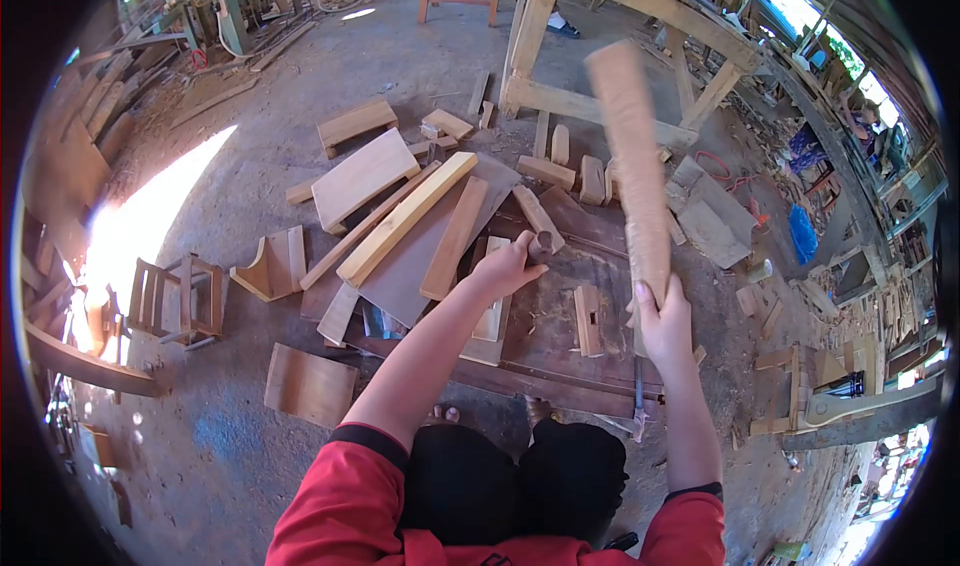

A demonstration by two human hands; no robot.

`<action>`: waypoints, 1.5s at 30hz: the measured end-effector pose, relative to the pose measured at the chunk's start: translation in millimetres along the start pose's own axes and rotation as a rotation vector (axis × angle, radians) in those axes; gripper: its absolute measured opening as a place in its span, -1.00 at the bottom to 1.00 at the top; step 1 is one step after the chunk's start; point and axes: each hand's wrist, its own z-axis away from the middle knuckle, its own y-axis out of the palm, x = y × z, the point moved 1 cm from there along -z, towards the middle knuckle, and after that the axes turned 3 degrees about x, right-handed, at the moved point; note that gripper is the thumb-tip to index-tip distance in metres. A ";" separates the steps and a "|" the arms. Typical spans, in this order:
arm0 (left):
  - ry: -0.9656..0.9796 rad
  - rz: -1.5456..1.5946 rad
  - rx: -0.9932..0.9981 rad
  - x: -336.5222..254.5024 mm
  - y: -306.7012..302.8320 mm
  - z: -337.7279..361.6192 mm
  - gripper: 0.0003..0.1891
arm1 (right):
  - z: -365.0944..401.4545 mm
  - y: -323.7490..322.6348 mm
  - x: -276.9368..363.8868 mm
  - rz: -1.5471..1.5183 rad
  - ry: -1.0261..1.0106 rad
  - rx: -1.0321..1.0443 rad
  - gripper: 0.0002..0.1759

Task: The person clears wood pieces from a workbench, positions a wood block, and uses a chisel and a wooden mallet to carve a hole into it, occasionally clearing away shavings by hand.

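Note:
My left hand (505,269) is closed round a dark, round-ended wooden handle (541,247), seen nearly end-on; whatever extends below it is hidden. My right hand (664,328) grips the lower end of a long, light wooden bat (632,156), which stands raised and blurred by motion. Between and below the hands, a short wooden block with a rectangular hole (588,322) lies on a brown, chip-strewn board (540,351). A thin metal tool (639,391) lies below my right hand.
Cut boards (365,181) and a yellowish beam (408,219) are piled to the left. A wooden workbench (600,96) stands ahead. Small wooden frames (178,299) sit at the left; timber and a blue bag (802,234) lie right. A person (862,116) is far right.

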 end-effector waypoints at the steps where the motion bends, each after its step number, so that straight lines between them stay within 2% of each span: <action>1: -0.022 -0.008 0.010 -1.3 -2.3 -0.7 -0.38 | 3.8 6.1 -2.3 0.002 0.005 0.006 -0.64; 3: -0.041 -0.019 0.022 0.0 -1.8 -2.7 -0.39 | 9.8 20.6 -9.4 -0.121 -0.082 -0.082 -0.63; 4: -0.010 -0.004 0.014 2.3 0.5 -4.2 -0.40 | 7.6 27.5 -25.9 0.104 -0.028 0.033 -0.62; 5: 0.020 0.011 0.005 5.0 2.6 -5.1 -0.41 | 6.6 26.3 -36.8 0.102 -0.028 0.034 -0.62; 7: -0.008 0.004 0.015 3.3 2.6 -3.3 -0.41 | 6.2 24.1 -22.5 0.600 0.001 0.218 -0.63; 9: -0.026 -0.009 0.030 1.2 -0.5 -4.3 -0.41 | 0.3 17.0 -15.1 0.589 0.012 0.153 -0.64; 11: -0.012 -0.006 0.012 2.7 -1.4 -2.6 -0.39 | 1.3 11.3 -4.7 0.091 0.106 -0.013 -0.67; 15: 0.010 -0.011 -0.017 5.4 -0.1 -3.9 -0.37 | 11.7 24.1 -0.2 -0.042 -0.093 -0.103 -0.67; 16: -0.007 -0.006 0.000 4.4 1.2 -3.7 -0.36 | 10.3 24.1 -0.6 -0.042 -0.096 -0.096 -0.67; 19: -0.023 -0.009 0.016 1.7 1.9 -4.6 -0.35 | -4.9 11.7 -9.5 0.489 -0.098 0.244 -0.67; 20: -0.011 -0.021 0.005 2.1 2.0 -4.8 -0.34 | -12.0 4.1 -7.9 0.425 -0.108 0.202 -0.65; 21: -0.002 -0.030 -0.006 3.9 1.8 -4.2 -0.33 | -12.5 -1.0 1.0 0.287 -0.022 0.140 -0.67; 24: 0.012 -0.028 -0.011 7.2 -0.9 -4.6 -0.32 | -6.8 -3.2 26.4 -0.145 -0.108 -0.068 -0.73; 27: -0.003 -0.033 0.001 1.7 -3.0 -2.9 -0.34 | -1.4 16.6 -5.3 -0.193 -0.145 -0.020 -0.71; 28: -0.004 -0.026 0.007 1.8 -1.4 -2.1 -0.34 | -4.9 24.7 -15.7 0.193 -0.274 0.020 -0.67; 29: -0.003 -0.017 0.018 2.2 -1.2 -2.6 -0.36 | 1.9 23.7 -24.7 0.497 -0.150 0.223 -0.65; 31: -0.001 -0.019 0.028 2.0 -3.4 -3.3 -0.37 | -5.8 15.2 -25.7 0.521 -0.048 0.323 -0.63; 32: -0.021 0.000 0.029 2.1 -3.4 -2.0 -0.39 | -6.5 12.9 -23.5 0.515 -0.047 0.326 -0.63; 34: -0.043 0.013 0.032 4.9 -5.6 -0.9 -0.40 | -7.9 6.9 -21.0 0.179 0.110 0.160 -0.61; 37: -0.027 0.000 0.012 4.4 -7.7 -0.2 -0.40 | -14.7 16.1 -66.3 0.118 0.137 0.047 -0.59; 38: -0.041 -0.012 0.030 2.1 -8.9 0.3 -0.39 | -14.2 16.8 -75.9 0.120 0.139 0.043 -0.59; 40: -0.056 -0.021 0.045 0.9 -7.8 -1.6 -0.38 | -10.9 20.2 -90.7 0.197 0.267 0.118 -0.59; 44: -0.073 -0.016 0.057 -2.2 -3.2 -2.1 -0.31 | 5.9 54.7 -171.0 0.254 0.322 0.152 -0.58; 45: -0.076 -0.021 0.074 -4.1 -4.8 -2.2 -0.30 | 10.6 60.8 -182.2 0.248 0.394 0.178 -0.56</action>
